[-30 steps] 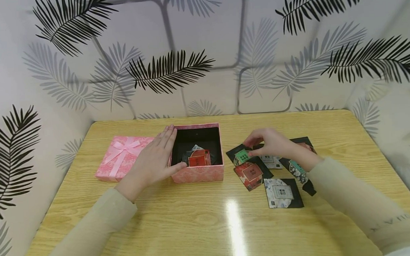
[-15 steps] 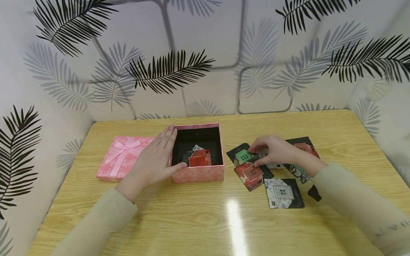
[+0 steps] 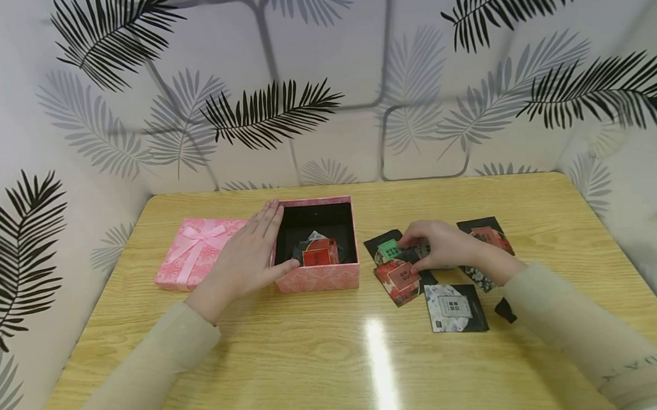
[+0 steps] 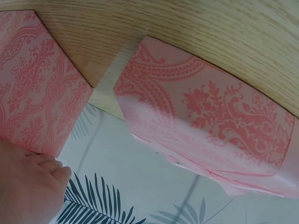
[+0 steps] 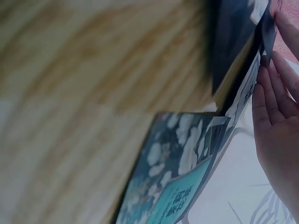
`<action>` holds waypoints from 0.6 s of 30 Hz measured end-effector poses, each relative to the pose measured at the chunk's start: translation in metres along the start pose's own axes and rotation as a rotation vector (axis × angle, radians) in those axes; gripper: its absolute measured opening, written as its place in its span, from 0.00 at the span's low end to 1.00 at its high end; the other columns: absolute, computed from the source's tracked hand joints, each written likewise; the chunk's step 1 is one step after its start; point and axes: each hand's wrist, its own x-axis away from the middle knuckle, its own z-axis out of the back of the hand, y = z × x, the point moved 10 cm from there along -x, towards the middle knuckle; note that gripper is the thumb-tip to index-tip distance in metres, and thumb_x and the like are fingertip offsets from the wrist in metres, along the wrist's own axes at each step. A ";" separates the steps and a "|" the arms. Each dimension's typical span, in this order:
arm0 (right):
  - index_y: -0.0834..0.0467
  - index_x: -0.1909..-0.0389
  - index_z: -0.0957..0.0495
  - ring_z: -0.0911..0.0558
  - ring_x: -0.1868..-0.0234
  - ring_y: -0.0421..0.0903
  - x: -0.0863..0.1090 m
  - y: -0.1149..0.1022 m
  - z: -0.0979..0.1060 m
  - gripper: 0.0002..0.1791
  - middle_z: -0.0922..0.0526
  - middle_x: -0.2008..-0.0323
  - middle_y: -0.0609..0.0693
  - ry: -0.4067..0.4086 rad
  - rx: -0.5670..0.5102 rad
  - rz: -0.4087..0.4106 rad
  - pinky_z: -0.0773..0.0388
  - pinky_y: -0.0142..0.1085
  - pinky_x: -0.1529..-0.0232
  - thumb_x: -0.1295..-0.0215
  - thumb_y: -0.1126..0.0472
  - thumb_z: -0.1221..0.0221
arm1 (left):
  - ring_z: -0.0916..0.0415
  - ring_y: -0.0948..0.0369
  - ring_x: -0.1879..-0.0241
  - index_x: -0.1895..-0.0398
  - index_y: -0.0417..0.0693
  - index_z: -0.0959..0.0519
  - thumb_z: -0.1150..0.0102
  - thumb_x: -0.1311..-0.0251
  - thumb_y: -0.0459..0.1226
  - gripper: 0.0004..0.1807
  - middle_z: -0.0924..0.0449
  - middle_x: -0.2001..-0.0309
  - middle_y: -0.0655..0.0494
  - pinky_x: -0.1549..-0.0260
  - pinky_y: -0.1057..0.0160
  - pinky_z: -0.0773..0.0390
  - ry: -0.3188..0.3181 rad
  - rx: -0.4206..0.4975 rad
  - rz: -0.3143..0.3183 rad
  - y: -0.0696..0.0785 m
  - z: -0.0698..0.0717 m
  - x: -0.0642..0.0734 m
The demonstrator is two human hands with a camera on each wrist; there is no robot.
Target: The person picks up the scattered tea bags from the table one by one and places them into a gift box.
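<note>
My left hand (image 3: 248, 250) lies with straight fingers along the left wall of a pink patterned box (image 3: 317, 281), thumb at its front rim. The box has a black inside, and several red and dark packets (image 3: 319, 253) lie in it. My right hand (image 3: 444, 246) has its fingers bent over a loose group of flat printed packets. Its thumb and fingertips pinch the dark edge of a red packet (image 3: 399, 281), beside a green-labelled packet (image 3: 387, 250). A grey-labelled packet beneath the palm is mostly hidden. In the right wrist view, a floral packet with a teal label (image 5: 180, 196) stands out.
A pink lid (image 3: 191, 252) with a ribbon bow lies left of the box, partly behind my left hand. A white-and-black packet (image 3: 454, 309) lies in front of my right hand, and another red-and-black packet (image 3: 489, 235) behind the wrist. A patterned wall covering (image 3: 326, 139) borders the wooden table.
My right hand has shifted slightly right and toward me, from the green-labelled packet to the red one. A packet beneath the right forearm shows less. The left hand and box stay put.
</note>
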 end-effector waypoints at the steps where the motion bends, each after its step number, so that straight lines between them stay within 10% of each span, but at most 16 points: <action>1: 0.54 0.48 0.13 0.14 0.51 0.49 -0.001 0.000 0.000 0.22 0.12 0.50 0.49 0.003 0.010 0.002 0.14 0.47 0.47 0.45 0.61 0.20 | 0.60 0.46 0.12 0.14 0.35 0.55 0.45 0.30 0.64 0.58 0.60 0.13 0.41 0.15 0.47 0.51 0.001 0.002 -0.001 0.000 0.000 0.000; 18: 0.55 0.59 0.15 0.20 0.61 0.43 -0.004 -0.004 0.007 0.12 0.15 0.60 0.49 0.042 -0.019 -0.034 0.18 0.40 0.58 0.40 0.67 0.24 | 0.60 0.47 0.12 0.14 0.35 0.54 0.47 0.29 0.65 0.58 0.59 0.13 0.41 0.15 0.48 0.50 0.007 -0.013 0.001 -0.003 -0.004 -0.001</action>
